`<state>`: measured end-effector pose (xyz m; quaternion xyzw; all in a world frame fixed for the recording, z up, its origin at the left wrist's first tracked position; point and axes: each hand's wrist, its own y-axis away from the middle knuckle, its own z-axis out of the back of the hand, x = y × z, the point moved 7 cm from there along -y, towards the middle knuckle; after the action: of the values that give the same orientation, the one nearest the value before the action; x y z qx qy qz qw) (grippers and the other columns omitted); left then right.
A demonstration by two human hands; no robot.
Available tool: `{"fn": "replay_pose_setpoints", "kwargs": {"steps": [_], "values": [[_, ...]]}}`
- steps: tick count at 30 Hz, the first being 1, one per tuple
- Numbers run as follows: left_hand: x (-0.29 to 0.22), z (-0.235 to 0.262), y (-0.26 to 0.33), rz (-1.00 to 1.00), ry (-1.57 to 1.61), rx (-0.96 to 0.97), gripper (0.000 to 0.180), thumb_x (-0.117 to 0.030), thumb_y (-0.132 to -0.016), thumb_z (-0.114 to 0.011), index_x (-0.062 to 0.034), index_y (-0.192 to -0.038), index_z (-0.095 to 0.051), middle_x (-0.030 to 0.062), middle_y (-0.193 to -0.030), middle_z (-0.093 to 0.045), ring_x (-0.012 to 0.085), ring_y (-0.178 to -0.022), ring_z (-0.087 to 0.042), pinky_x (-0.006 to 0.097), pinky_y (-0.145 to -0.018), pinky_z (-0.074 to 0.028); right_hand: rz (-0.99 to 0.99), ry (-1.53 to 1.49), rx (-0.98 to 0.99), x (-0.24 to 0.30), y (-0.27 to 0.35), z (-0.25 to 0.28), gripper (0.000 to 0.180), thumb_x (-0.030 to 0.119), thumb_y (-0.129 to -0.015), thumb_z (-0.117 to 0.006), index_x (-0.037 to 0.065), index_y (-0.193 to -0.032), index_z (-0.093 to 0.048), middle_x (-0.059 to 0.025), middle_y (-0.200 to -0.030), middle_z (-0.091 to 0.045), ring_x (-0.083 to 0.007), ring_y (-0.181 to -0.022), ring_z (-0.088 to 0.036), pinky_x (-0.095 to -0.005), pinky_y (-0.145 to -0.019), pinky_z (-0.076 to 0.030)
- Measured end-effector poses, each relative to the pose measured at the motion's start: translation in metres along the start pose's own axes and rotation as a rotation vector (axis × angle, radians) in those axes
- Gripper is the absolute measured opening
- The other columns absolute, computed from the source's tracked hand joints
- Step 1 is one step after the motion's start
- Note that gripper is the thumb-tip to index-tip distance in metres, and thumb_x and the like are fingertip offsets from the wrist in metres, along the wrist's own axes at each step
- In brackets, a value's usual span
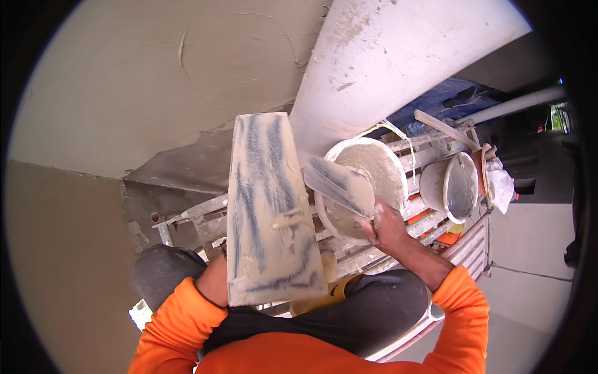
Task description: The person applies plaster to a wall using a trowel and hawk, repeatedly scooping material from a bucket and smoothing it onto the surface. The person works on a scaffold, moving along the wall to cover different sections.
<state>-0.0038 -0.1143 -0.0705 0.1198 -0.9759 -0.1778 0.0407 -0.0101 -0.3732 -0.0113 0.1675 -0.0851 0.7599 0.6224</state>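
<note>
Lettering in head view: dark print, too small to read, on a yellow thing (339, 290) beside the bent right leg (389, 302).
Board (271, 215): long, smeared with pale plaster, dark patches showing through, raised above the lap, in front of the chest.
Left hand (216, 274): mostly hidden behind the lower left side of the board; cannot tell how the fingers stand.
Right hand (389, 227): fingers closed on the trowel.
Trowel (336, 187): slanted, seen over the large bucket, plaster on the end of the blade nearest the fingers.
Large bucket (402, 167): pale-rimmed, with wet plaster inside, set on a slatted platform (358, 262).
Small bucket (434, 187): right of the large bucket, tipped in view.
Edges: right side of the board just beside the far end of the trowel; top end seen near the white pillar (398, 62).
Open room: wider left of the board, toward the wall (62, 249); tighter on the right, between pillar and buckets.
</note>
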Motion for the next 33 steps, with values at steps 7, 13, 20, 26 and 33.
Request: {"fn": "replay_pose_setpoints", "kwargs": {"steps": [7,13,20,26,33], "values": [[-0.068,-0.007,-0.017,-0.447,0.095,-0.020,0.053,-0.043,-0.104,-0.044,-0.0040,-0.138,-0.054,0.0162,-0.132,-0.062,0.0306,-0.117,-0.062,0.047,-0.101,-0.051,0.247,-0.029,0.068,0.016,0.036,0.035,0.054,0.030,-0.066,-0.080,0.006,-0.112,-0.064,-0.0134,-0.105,-0.065,-0.0328,-0.096,-0.068,-0.0430,-0.083,-0.057],[-0.046,-0.011,-0.017,-0.416,0.094,-0.042,0.053,-0.044,-0.104,-0.045,-0.0036,-0.137,-0.055,0.0164,-0.131,-0.062,0.0310,-0.115,-0.063,0.047,-0.101,-0.051,0.294,0.122,0.175,0.025,0.000,-0.012,0.054,0.031,-0.078,-0.077,-0.002,-0.116,-0.057,-0.0185,-0.113,-0.065,-0.0364,-0.102,-0.066,-0.0466,-0.088,-0.055],[0.003,-0.002,-0.009,-0.186,0.165,-0.159,0.047,-0.038,-0.103,-0.048,-0.0043,-0.135,-0.057,0.0122,-0.127,-0.066,0.0283,-0.111,-0.065,0.044,-0.096,-0.054,-0.217,-0.004,0.144,-0.029,-0.003,-0.021,0.040,0.032,-0.097,-0.062,-0.003,-0.113,-0.052,-0.0271,-0.097,-0.066,-0.0437,-0.083,-0.068,-0.0496,-0.077,-0.055],[-0.002,-0.005,-0.005,-0.223,0.161,-0.170,0.046,-0.038,-0.102,-0.049,-0.0048,-0.132,-0.060,0.0122,-0.123,-0.068,0.0293,-0.109,-0.066,0.046,-0.096,-0.054,-0.494,0.099,0.265,-0.060,0.048,-0.006,0.038,0.031,-0.101,-0.054,-0.003,-0.115,-0.050,-0.0286,-0.095,-0.066,-0.0472,-0.088,-0.065,-0.0533,-0.083,-0.051],[-0.009,-0.004,-0.013,-0.202,0.283,-0.120,0.052,-0.046,-0.100,-0.050,-0.0058,-0.132,-0.060,0.0135,-0.124,-0.067,0.0315,-0.111,-0.065,0.047,-0.098,-0.052,-0.309,-0.040,0.199,-0.044,0.030,0.016,0.033,0.033,-0.095,-0.061,0.001,-0.101,-0.060,-0.0231,-0.091,-0.066,-0.0410,-0.085,-0.068,-0.0494,-0.081,-0.053]]}}
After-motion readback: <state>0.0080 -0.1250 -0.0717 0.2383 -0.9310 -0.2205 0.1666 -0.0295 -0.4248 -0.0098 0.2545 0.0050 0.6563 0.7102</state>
